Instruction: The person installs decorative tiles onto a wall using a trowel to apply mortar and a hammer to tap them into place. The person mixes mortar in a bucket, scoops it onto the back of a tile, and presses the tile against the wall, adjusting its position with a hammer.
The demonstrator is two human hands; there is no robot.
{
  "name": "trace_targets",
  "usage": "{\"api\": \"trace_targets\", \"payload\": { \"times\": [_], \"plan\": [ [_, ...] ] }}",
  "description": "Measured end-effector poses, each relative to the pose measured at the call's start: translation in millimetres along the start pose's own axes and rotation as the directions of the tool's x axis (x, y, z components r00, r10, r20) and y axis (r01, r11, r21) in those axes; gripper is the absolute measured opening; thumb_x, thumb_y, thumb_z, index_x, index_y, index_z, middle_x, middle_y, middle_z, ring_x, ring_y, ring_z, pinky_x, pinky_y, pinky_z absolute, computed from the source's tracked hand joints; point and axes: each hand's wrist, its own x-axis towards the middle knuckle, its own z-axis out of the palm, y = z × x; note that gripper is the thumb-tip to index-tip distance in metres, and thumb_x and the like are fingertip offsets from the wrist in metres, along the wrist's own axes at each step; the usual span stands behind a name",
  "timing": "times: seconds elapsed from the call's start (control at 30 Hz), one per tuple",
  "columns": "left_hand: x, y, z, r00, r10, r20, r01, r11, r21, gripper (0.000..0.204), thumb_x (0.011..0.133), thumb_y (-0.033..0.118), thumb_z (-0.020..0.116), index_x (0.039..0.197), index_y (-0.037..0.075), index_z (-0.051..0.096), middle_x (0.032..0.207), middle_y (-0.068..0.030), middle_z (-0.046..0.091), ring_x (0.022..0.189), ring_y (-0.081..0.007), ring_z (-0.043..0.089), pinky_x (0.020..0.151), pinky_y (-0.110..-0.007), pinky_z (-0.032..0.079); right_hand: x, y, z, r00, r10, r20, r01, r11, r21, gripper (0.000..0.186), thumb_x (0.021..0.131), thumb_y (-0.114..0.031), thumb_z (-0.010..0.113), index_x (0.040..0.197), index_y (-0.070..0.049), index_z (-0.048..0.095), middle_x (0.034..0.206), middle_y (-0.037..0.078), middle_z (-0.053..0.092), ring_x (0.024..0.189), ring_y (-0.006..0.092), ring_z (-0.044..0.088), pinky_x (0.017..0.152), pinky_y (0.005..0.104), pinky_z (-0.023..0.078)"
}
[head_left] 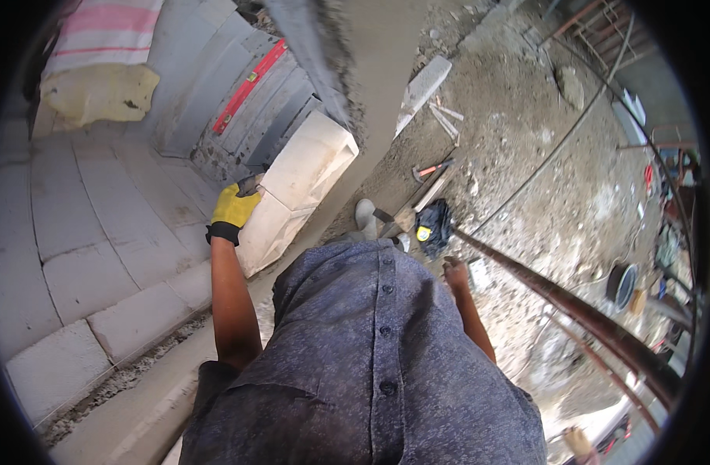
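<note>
My left hand (234, 205), in a yellow glove with grey fingertips and a black cuff, is closed on the near-left edge of a pale block (312, 159) with a recessed side. A second pale block (268, 231) lies end to end with it, close to my wrist. Apart from these, my bare right hand (454, 273) hangs low beside my shirt; its fingers are too dark to make out. Just beyond it lies a black bundle (438, 226) with a yellow round piece on it.
A red spirit level (250, 85) rests on curved grey masonry. On the rough ground lie a hammer (432, 169) and a long pale slab (426, 89). A rusty pole (564, 298) slants across the right. A thin string (149, 345) runs along the blocks at lower left.
</note>
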Motion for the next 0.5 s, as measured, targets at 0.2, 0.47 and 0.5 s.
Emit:
{"api": "trace_targets", "payload": {
  "times": [0.2, 0.47, 0.5],
  "plan": [
    [-2, 5, 1, 0.992, -0.121, 0.043, 0.128, 0.931, -0.342, 0.034, 0.085, 0.020, 0.075, 0.114, 0.002, 0.072, 0.105, -0.0078, 0.074, 0.092, -0.0137, 0.067, 0.085, -0.028, 0.051, -72, 1, 5, 0.962, 0.272, -0.009, -0.257, 0.919, 0.300, 0.032, 0.089, -0.014, 0.055, 0.116, -0.003, 0.068, 0.074, 0.014, 0.068, 0.062, 0.0196, 0.067, 0.061, 0.0354, 0.054],
    [-2, 7, 1, 0.989, -0.139, 0.045, 0.146, 0.959, -0.242, 0.033, 0.085, 0.018, 0.076, 0.114, 0.002, 0.072, 0.108, -0.0050, 0.073, 0.097, -0.0122, 0.065, 0.090, -0.027, 0.048, -145, 83, 9, 0.912, 0.411, -0.014, -0.382, 0.858, 0.344, 0.032, 0.088, -0.014, 0.053, 0.113, -0.002, 0.069, 0.074, 0.017, 0.069, 0.062, 0.0232, 0.068, 0.061, 0.0357, 0.054],
    [-2, 12, 4, 0.989, -0.145, 0.042, 0.151, 0.960, -0.236, 0.033, 0.085, 0.017, 0.076, 0.114, 0.002, 0.072, 0.108, -0.0051, 0.073, 0.097, -0.0120, 0.064, 0.091, -0.027, 0.048, -154, 89, 8, 0.903, 0.427, -0.032, -0.392, 0.854, 0.341, 0.032, 0.088, -0.014, 0.053, 0.113, -0.002, 0.069, 0.073, 0.018, 0.069, 0.062, 0.0235, 0.069, 0.061, 0.0357, 0.054]
  ]
}}
